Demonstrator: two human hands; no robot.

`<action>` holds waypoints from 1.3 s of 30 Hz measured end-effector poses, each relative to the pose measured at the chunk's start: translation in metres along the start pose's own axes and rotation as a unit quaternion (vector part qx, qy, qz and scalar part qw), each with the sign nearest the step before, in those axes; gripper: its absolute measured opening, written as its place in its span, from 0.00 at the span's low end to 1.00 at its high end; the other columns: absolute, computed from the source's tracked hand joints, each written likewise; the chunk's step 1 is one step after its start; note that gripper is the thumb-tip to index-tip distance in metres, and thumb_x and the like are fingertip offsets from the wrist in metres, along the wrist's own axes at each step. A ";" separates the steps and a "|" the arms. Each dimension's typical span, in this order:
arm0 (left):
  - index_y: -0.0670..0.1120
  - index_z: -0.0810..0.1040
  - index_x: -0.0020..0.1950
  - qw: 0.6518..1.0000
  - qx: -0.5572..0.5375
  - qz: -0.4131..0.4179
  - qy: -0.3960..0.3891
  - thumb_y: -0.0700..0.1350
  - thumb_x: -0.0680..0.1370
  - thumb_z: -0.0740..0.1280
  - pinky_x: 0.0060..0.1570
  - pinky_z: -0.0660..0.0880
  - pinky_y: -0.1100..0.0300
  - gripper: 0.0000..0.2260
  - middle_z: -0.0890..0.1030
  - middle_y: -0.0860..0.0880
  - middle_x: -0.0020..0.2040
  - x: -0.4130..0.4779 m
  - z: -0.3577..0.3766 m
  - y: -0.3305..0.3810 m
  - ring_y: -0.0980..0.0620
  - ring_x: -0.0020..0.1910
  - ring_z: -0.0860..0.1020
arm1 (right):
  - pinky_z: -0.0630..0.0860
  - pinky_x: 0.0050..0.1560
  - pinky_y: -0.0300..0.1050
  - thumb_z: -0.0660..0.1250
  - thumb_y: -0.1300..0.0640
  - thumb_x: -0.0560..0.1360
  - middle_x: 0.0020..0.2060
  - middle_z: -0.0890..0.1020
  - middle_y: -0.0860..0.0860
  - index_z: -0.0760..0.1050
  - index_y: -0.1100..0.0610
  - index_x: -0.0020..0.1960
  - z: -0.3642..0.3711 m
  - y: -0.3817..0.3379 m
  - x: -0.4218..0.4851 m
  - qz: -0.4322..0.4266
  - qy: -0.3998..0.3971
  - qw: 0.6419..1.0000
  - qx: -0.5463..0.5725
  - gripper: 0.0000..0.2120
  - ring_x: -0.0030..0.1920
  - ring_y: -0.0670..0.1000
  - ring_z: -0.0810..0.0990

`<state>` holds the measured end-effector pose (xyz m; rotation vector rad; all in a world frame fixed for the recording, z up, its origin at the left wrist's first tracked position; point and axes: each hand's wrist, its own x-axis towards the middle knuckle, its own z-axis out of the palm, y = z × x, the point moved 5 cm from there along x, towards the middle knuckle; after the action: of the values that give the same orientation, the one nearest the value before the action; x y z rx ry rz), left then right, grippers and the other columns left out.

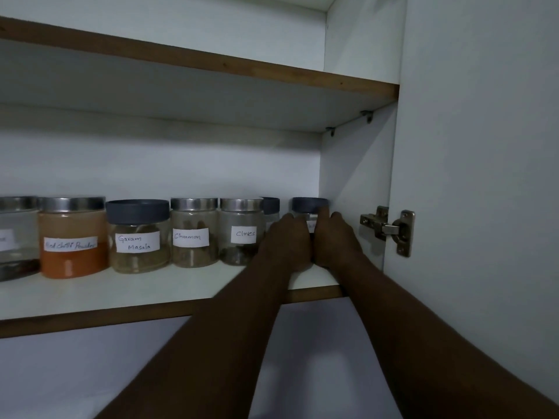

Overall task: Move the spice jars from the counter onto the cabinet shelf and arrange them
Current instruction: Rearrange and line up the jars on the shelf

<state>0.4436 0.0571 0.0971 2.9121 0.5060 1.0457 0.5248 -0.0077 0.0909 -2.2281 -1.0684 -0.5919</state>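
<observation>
The person reaches both arms up to the shelf point(169, 285). The left hand point(286, 241) and the right hand point(334, 238) wrap round the last jar point(307, 218), one on each side, and hold it between them. The right thumb point(325, 211) pokes up against its dark lid point(309, 205). This jar stands at the right end of the row, close to the cabinet wall point(354, 182) and near the Cloves jar point(240, 231). The hands hide most of it, so I cannot tell what is inside.

It looks clear, hard and smooth, so it could slip. It seems small and light. I think holding the round sides is best, not the lid, which might twist loose. A bump could knock the jars next to it.
</observation>
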 end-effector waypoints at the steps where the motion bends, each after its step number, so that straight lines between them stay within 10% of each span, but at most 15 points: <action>1: 0.42 0.77 0.60 0.999 -0.010 0.002 0.034 0.47 0.76 0.70 0.48 0.72 0.59 0.15 0.78 0.43 0.56 -0.006 -0.007 0.003 0.46 0.52 0.79 | 0.76 0.52 0.50 0.71 0.55 0.77 0.61 0.74 0.61 0.62 0.60 0.73 -0.003 -0.002 -0.001 -0.007 0.017 1.000 0.005 0.29 0.58 0.60 0.78; 11: 0.41 0.82 0.54 0.984 -0.044 -0.160 0.066 0.46 0.75 0.72 0.45 0.72 0.61 0.11 0.83 0.44 0.51 -0.043 -0.040 -0.045 0.50 0.46 0.80 | 0.69 0.40 0.40 0.77 0.54 0.72 0.49 0.81 0.51 0.72 0.56 0.65 -0.005 -0.043 -0.015 -0.153 -0.031 0.984 0.080 0.25 0.50 0.54 0.81; 17: 0.41 0.71 0.66 0.951 -0.133 -0.277 0.019 0.45 0.71 0.75 0.52 0.76 0.53 0.27 0.79 0.41 0.60 -0.041 -0.044 -0.073 0.42 0.59 0.78 | 0.77 0.60 0.52 0.78 0.49 0.71 0.65 0.74 0.60 0.62 0.60 0.76 0.007 -0.067 -0.014 -0.131 -0.019 0.988 0.085 0.41 0.62 0.60 0.77; 28: 0.38 0.57 0.77 0.925 -0.224 -0.307 -0.028 0.42 0.80 0.64 0.63 0.75 0.44 0.28 0.74 0.36 0.68 -0.010 -0.035 -0.072 0.38 0.64 0.76 | 0.67 0.75 0.55 0.78 0.46 0.72 0.77 0.67 0.58 0.40 0.55 0.83 0.025 -0.061 -0.004 -0.087 -0.129 0.979 0.129 0.57 0.74 0.58 0.69; 39: 0.39 0.57 0.78 0.943 -0.188 -0.263 -0.083 0.42 0.82 0.61 0.67 0.71 0.50 0.25 0.73 0.37 0.70 0.004 -0.013 -0.073 0.39 0.67 0.74 | 0.65 0.75 0.54 0.76 0.52 0.74 0.79 0.59 0.62 0.39 0.51 0.83 0.025 -0.051 -0.003 -0.086 -0.101 0.988 0.082 0.54 0.75 0.62 0.66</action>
<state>0.4168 0.1263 0.1017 2.3073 0.8938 0.7165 0.4858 0.0331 0.0868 -2.0986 -1.3720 -0.3393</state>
